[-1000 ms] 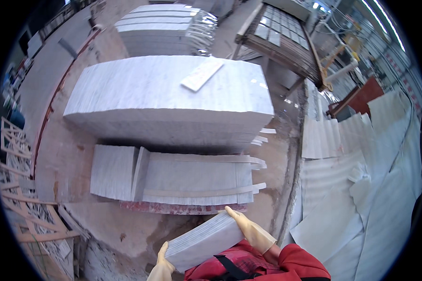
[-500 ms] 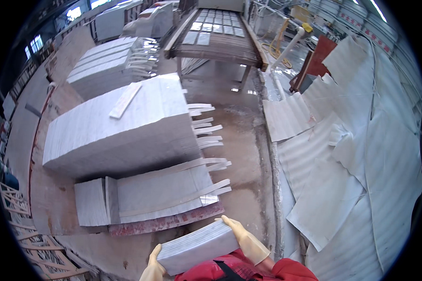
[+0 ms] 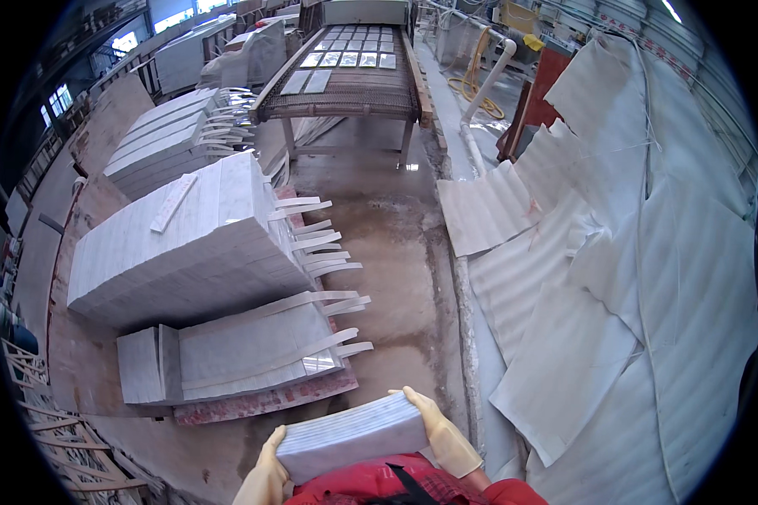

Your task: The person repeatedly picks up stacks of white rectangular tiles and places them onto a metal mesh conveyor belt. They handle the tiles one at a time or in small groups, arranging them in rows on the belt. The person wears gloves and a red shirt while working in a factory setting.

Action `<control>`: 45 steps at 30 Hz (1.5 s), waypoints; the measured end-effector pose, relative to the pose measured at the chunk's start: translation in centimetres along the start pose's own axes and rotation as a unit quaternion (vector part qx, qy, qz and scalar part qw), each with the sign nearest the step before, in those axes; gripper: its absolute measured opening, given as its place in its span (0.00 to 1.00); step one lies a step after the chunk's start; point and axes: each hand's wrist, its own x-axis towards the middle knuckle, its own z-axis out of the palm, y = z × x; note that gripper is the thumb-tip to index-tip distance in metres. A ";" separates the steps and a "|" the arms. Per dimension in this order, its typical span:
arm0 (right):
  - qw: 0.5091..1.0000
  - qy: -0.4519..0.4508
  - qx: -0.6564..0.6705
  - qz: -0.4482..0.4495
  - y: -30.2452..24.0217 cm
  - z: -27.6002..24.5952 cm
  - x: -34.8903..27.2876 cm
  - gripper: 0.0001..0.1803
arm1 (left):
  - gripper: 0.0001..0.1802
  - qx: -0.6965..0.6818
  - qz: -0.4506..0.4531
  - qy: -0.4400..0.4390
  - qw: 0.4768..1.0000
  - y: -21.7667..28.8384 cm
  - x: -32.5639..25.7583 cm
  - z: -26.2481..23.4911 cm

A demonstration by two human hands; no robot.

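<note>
A stack of several thin pale grey stone tiles point(image 3: 354, 438) is held close against my red clothing at the bottom of the view. My left hand point(image 3: 267, 471), in a cream rubber glove, grips the stack's left end. At the right end, my right hand point(image 3: 436, 429), gloved the same way, has its fingers over the upper corner. Ahead and to the left lies a low row of stone tiles point(image 3: 244, 349) with pale straps across it, on a reddish slab point(image 3: 269, 401). Behind that stands a larger block of stacked tiles point(image 3: 185, 252) with a loose strip point(image 3: 174, 203) on top.
A conveyor table point(image 3: 345, 98) carrying rows of glossy tiles stands ahead across the wet floor point(image 3: 387, 278). Strap ends point(image 3: 316, 244) stick out from the stacks. Crumpled white sheets point(image 3: 581, 337) cover the right side. A yellow hose point(image 3: 480, 97) and white pipe point(image 3: 490, 80) lie beyond.
The view has turned slightly right, so the stacks and conveyor sit further left. Both hands still hold the tile stack, which has shifted little against my body.
</note>
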 end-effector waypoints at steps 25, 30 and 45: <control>0.995 0.026 -0.044 -0.086 -38.2 -4.7 22.7 0.37 | 0.34 0.007 0.028 -0.062 0.998 26.3 7.9 38.3; 0.994 -0.029 -0.073 -0.072 -44.7 -4.5 32.8 0.34 | 0.36 -0.085 0.068 -0.071 0.992 30.6 11.6 42.8; 0.976 -0.117 -0.180 0.036 -76.9 -1.5 60.3 0.38 | 0.32 -0.259 0.074 -0.022 0.963 48.5 18.8 66.5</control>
